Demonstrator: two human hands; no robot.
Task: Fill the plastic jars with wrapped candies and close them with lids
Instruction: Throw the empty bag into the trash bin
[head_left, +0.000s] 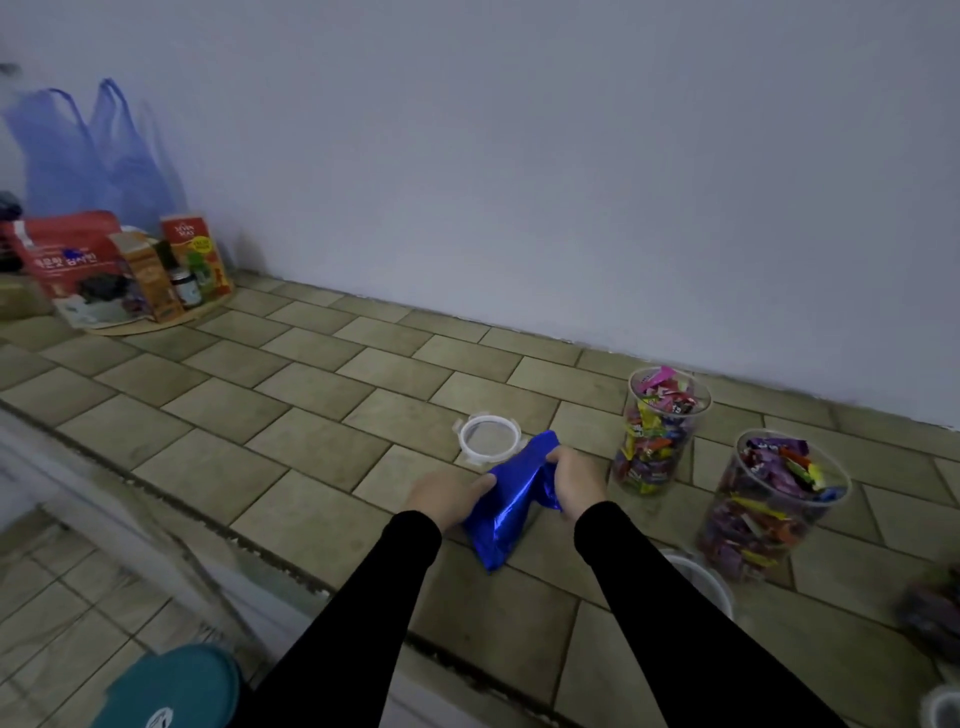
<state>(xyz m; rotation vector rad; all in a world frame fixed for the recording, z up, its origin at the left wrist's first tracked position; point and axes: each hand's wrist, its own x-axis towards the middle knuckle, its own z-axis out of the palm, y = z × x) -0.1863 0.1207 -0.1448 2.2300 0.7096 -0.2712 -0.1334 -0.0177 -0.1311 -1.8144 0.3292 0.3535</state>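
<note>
Two clear plastic jars stand lidless near the wall on the tiled desk (311, 384); the farther jar (657, 436) and the nearer jar (763, 509) are both filled to the rim with colourful wrapped candies; a white ring-shaped lid (489, 437) lies flat just beyond the hands; the left hand (451, 498) and right hand (576, 480) hold a shiny blue foil bag (511, 506), fingers pinching its crumpled top; boxes and packets (119, 270) sit far left.

Far left: red pouch (70, 260) carries Korean lettering, too blurred to read. Red box (195, 254) top reads roughly "SEVEN SEAS". Nothing else legible.
</note>
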